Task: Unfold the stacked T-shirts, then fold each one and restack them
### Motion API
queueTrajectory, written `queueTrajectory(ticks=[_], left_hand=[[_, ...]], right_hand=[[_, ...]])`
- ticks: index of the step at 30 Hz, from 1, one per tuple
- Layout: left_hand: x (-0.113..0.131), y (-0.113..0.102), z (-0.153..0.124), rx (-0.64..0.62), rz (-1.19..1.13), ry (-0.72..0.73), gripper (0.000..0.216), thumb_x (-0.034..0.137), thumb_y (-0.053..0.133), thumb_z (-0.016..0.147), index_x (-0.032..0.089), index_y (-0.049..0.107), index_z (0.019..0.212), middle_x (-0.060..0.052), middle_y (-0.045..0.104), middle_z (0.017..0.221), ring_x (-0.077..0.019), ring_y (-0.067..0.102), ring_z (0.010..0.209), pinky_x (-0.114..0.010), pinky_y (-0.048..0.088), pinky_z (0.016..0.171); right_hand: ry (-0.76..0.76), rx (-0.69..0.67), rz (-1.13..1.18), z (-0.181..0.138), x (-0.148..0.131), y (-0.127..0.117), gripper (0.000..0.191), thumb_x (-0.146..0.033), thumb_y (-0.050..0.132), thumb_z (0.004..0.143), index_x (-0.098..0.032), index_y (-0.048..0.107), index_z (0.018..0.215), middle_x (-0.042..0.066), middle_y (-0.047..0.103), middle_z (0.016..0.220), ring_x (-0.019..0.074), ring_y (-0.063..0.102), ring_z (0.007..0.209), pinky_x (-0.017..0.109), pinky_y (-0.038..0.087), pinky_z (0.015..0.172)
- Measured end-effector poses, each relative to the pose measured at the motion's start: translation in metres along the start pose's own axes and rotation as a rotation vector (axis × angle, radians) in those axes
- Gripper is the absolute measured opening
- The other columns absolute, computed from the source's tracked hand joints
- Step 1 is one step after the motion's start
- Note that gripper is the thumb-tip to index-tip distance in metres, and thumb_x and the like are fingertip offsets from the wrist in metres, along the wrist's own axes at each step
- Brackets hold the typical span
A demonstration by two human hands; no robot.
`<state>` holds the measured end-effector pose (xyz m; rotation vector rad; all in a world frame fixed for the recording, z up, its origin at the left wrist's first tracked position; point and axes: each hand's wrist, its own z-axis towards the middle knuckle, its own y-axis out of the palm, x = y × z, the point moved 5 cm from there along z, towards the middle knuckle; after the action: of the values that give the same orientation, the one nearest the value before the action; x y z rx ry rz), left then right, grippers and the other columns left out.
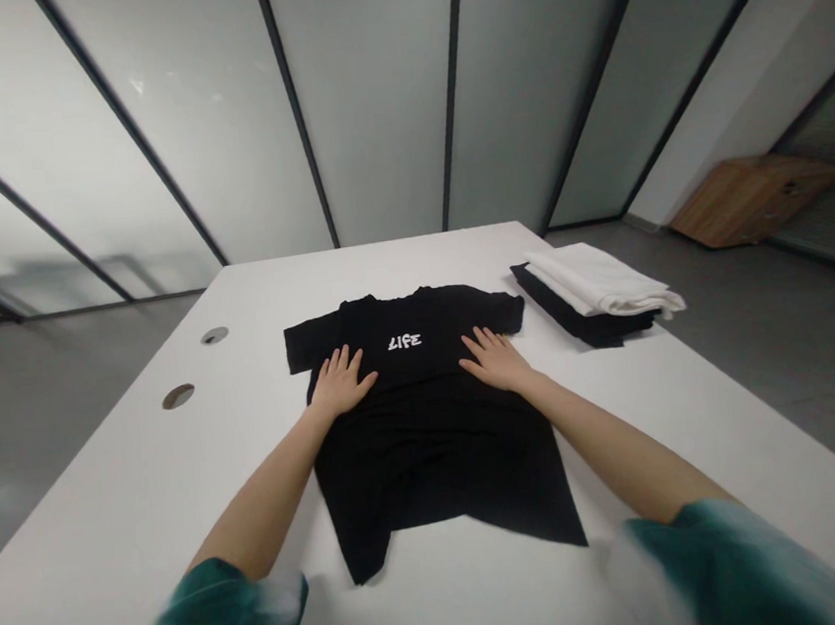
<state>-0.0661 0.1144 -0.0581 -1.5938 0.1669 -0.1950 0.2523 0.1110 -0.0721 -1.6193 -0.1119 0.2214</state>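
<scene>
A black T-shirt (pixel 432 450) lies spread out on the white table, its neck toward the far end and its hem toward me. White lettering (pixel 404 342) shows across the chest. My left hand (pixel 340 382) rests flat on the shirt's left side, just below the left sleeve, fingers spread. On the other side my right hand (pixel 495 358) presses flat near the right sleeve, its fingers also apart. Neither hand grips the cloth. Creases run across the middle of the shirt, and the hem is uneven, with its lower left corner folded.
To the right sits a stack of folded cloth, white (pixel 600 278) on top of black (pixel 599 333), at the edge of the white table (pixel 257 488). Two round holes (pixel 178 396) pierce the tabletop at left. Behind are frosted panels (pixel 372 98) and a wooden cabinet (pixel 741 199).
</scene>
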Motion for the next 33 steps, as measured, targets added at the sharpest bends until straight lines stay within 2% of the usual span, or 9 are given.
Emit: queueTrajectory(ticks=[18, 26, 33], left_hand=[[0.002, 0.002, -0.012, 0.024, -0.018, 0.010, 0.073, 0.061, 0.032, 0.096, 0.018, 0.034, 0.154, -0.014, 0.025, 0.162, -0.0331, 0.021, 0.150, -0.050, 0.021, 0.119], [0.005, 0.002, -0.026, -0.017, -0.011, 0.032, 0.074, 0.060, 0.031, 0.097, 0.015, 0.032, 0.155, -0.016, 0.021, 0.163, -0.0327, 0.020, 0.150, -0.049, 0.021, 0.119], [0.006, 0.006, -0.039, -0.015, -0.034, 0.039, 0.071, 0.060, 0.032, 0.096, 0.018, 0.036, 0.153, -0.014, 0.028, 0.161, -0.0309, 0.022, 0.150, -0.048, 0.023, 0.119]], right_hand=[[-0.001, -0.018, -0.027, -0.015, -0.003, 0.003, 0.078, -0.066, 0.021, 0.096, -0.019, 0.030, 0.157, 0.014, 0.024, 0.163, 0.0322, 0.018, 0.150, 0.049, 0.016, 0.121], [-0.026, -0.007, -0.034, -0.027, -0.005, 0.005, 0.080, -0.067, 0.020, 0.096, -0.016, 0.031, 0.156, 0.016, 0.021, 0.163, 0.0328, 0.018, 0.150, 0.050, 0.016, 0.120], [-0.037, -0.008, -0.017, -0.036, -0.005, 0.010, 0.080, -0.069, 0.021, 0.094, -0.019, 0.032, 0.156, 0.015, 0.024, 0.162, 0.0344, 0.021, 0.149, 0.052, 0.017, 0.120]])
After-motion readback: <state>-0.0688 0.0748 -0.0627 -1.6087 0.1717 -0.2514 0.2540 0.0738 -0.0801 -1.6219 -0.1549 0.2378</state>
